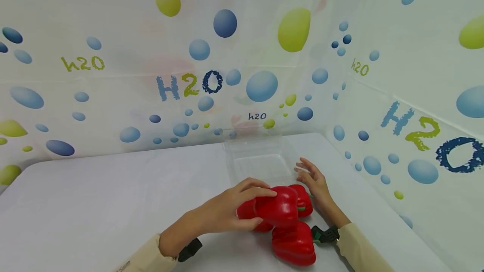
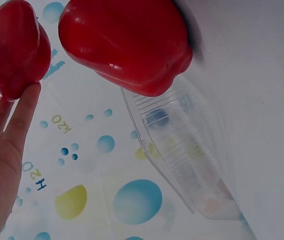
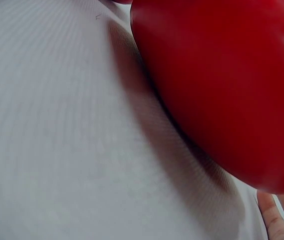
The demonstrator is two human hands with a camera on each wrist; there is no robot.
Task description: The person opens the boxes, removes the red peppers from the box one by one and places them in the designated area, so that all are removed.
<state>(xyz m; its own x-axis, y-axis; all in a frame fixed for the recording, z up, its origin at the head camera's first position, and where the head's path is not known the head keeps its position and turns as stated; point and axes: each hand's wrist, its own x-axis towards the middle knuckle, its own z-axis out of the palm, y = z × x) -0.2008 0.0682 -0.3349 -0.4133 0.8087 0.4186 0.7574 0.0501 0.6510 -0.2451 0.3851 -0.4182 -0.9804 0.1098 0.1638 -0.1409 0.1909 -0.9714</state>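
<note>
My left hand [image 1: 223, 209] holds a glossy red bell pepper [image 1: 277, 207], thumb low on its near side and fingers across the top. In the left wrist view the gripped bell pepper [image 2: 14, 50] appears raised at the left edge. More red bell peppers crowd around it: one behind to the right [image 1: 304, 200], one in front [image 1: 294, 244], and another partly hidden beneath. My right hand [image 1: 315, 184] is beside the rear pepper with fingers loosely bent and nothing in them. Its fingertips [image 3: 269, 210] show past a large red pepper [image 3: 226, 90] in the right wrist view.
A clear plastic container [image 1: 261, 167] with its lid raised stands behind the peppers, close to the back wall. White cloth [image 1: 113, 205] covers the table. Patterned sheets [image 1: 124, 53] hang behind it and along the right side.
</note>
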